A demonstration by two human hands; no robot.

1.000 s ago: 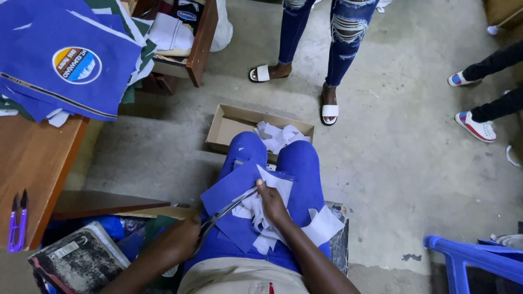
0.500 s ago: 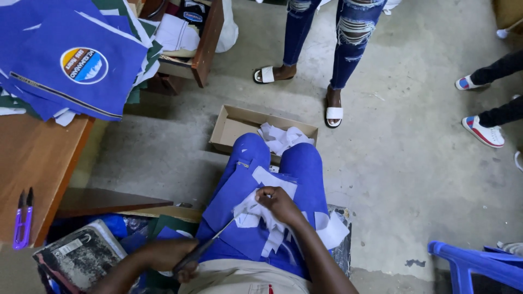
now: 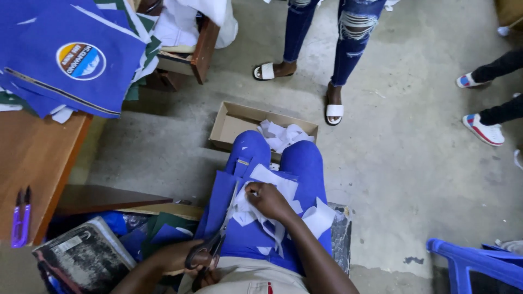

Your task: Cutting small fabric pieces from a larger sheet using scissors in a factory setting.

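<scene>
The seated person's lap (image 3: 272, 163) sits in the middle, with fabric pieces (image 3: 267, 188) lying on it. The right hand (image 3: 269, 200) rests on those pieces; the left hand (image 3: 182, 256) is lower and to the left, holding scissors (image 3: 215, 239) that point up toward the pieces. Just beyond the knees a cardboard box (image 3: 234, 122) stands on the floor (image 3: 408, 152), scraps (image 3: 280, 135) in it. To the left is a table (image 3: 32, 158) with a stack of cloth (image 3: 65, 54) on its far end and what may be thread snips (image 3: 20, 218) near its edge. A book (image 3: 81, 256) lies below the table. Two other people's feet (image 3: 305, 87) stand beyond the box; a chair (image 3: 474, 267) is at lower right.
</scene>
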